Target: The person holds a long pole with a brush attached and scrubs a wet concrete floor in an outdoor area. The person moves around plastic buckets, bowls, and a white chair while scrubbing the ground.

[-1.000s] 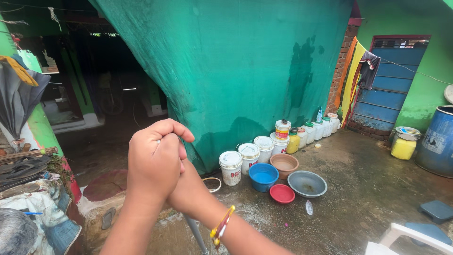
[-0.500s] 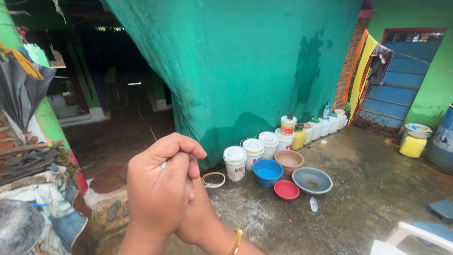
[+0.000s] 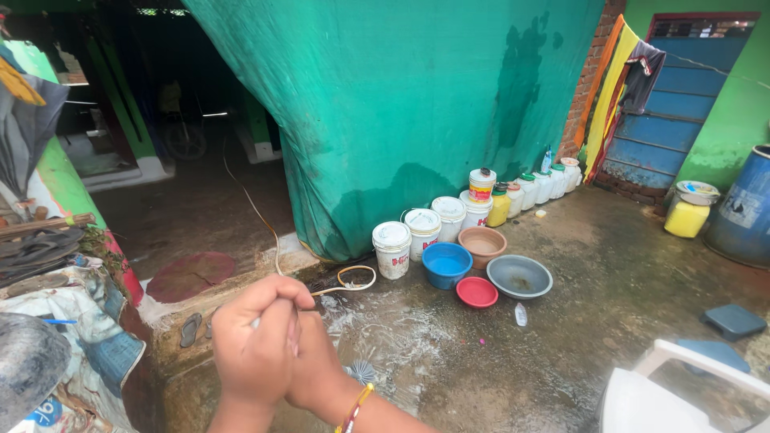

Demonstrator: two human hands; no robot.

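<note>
Left hand point(image 3: 255, 350) clenched in a fist low in the head view, thumb folded over the curled fingers, a thin pale rod-like thing point(image 3: 255, 322) just showing at the top of the grip. Kind of rod too small to tell. Right hand point(image 3: 314, 365) pressed against the left from behind, mostly hidden; whether clenched on anything could not be told. Yellow-and-red bangle point(image 3: 354, 409) worn on the right wrist.

Below and beyond the hands, wet concrete floor point(image 3: 577, 337) with a splash of water point(image 3: 377, 333) spreading over it. Thin hose point(image 3: 265, 220) trailed from the dark doorway, ending in a loop near the white lidded bucket point(image 3: 391, 249). Row of white lidded buckets lined up along the foot of the green tarpaulin point(image 3: 401, 104). Blue basin point(image 3: 447, 264), brown basin point(image 3: 482, 244), grey basin point(image 3: 520, 277) and small red bowl point(image 3: 476, 292) grouped just in front of the buckets. Small clear bottle point(image 3: 520, 314) lying on the floor near the grey basin.

Yellow container point(image 3: 686, 216) beside a blue drum point(image 3: 746, 208) at the right, below a blue door point(image 3: 666, 120). White plastic chair point(image 3: 674, 393) at the lower right corner. Sandal point(image 3: 190, 329) on the ledge at the left.
</note>
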